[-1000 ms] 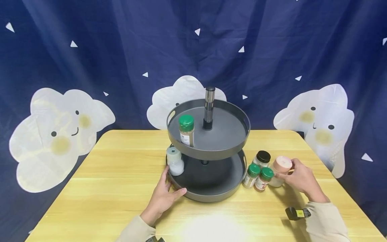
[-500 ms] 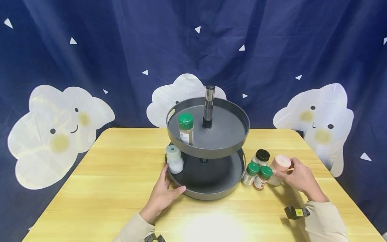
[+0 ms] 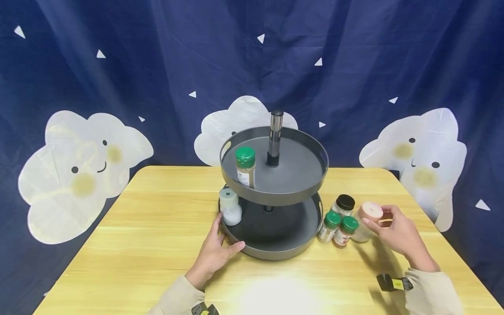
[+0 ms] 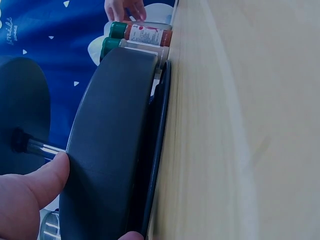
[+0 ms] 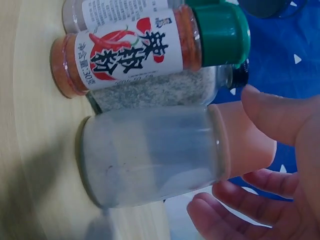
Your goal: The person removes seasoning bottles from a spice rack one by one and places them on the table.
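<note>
My right hand (image 3: 397,229) is at the pink lid (image 5: 248,142) of a clear jar (image 5: 150,156) on the table's right side. Its thumb lies on one side of the lid and the fingers curl along the other. Left of the jar stand a chili powder bottle (image 5: 127,50) with a green cap, another green-capped spice bottle (image 3: 328,229) and a black-lidded jar (image 3: 343,205). My left hand (image 3: 216,253) rests spread against the lower tray (image 3: 275,253) of a two-tier turntable, thumb on its rim. Close to those fingers, a white shaker (image 3: 231,209) stands in that tray.
The dark upper tray (image 3: 295,155) carries a green-capped spice bottle (image 3: 246,168) at its left, with a metal post (image 3: 275,135) at its center. Beneath everything is a light wooden table (image 3: 165,210). A blue curtain (image 3: 169,57) with clouds hangs behind.
The right thumb has drawn back slightly along the pink lid, and its fingers are spread a little more. The left hand keeps its place on the tray; the view has shifted slightly.
</note>
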Action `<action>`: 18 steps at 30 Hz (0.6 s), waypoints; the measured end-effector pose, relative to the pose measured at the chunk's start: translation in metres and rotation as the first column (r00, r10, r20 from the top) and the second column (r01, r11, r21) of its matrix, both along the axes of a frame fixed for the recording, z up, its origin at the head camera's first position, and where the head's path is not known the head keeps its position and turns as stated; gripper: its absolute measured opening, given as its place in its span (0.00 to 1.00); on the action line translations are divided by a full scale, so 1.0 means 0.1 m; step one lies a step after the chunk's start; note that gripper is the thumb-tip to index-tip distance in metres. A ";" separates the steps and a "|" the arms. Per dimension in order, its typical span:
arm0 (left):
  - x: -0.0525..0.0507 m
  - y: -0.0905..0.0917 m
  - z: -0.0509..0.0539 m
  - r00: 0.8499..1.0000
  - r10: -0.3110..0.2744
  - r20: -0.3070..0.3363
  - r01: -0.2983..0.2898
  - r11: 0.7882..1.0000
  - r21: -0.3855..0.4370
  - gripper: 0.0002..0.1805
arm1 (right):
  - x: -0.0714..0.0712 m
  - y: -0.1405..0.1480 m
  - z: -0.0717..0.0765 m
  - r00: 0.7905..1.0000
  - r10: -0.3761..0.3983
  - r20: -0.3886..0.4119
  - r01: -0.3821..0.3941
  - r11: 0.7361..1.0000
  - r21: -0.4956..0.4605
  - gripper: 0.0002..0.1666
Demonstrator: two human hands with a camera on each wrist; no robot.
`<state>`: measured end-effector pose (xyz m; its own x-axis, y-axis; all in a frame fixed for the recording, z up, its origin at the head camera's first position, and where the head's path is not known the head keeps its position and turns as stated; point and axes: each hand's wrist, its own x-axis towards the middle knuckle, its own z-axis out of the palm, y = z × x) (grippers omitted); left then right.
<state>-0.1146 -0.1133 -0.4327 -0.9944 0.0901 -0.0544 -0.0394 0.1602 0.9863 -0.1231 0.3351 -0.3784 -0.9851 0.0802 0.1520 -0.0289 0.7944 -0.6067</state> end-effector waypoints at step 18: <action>-0.01 0.01 0.01 1.000 0.008 0.005 -0.007 1.000 -0.022 0.62 | 0.15 -0.37 0.15 0.880 -0.225 -0.419 0.149 0.967 -0.207 0.18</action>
<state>-0.1155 -0.1124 -0.4322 -0.9948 0.0814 -0.0617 -0.0461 0.1811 0.9824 -0.1078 0.2984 -0.3637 -0.7858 0.3173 0.5309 -0.1817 0.7020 -0.6886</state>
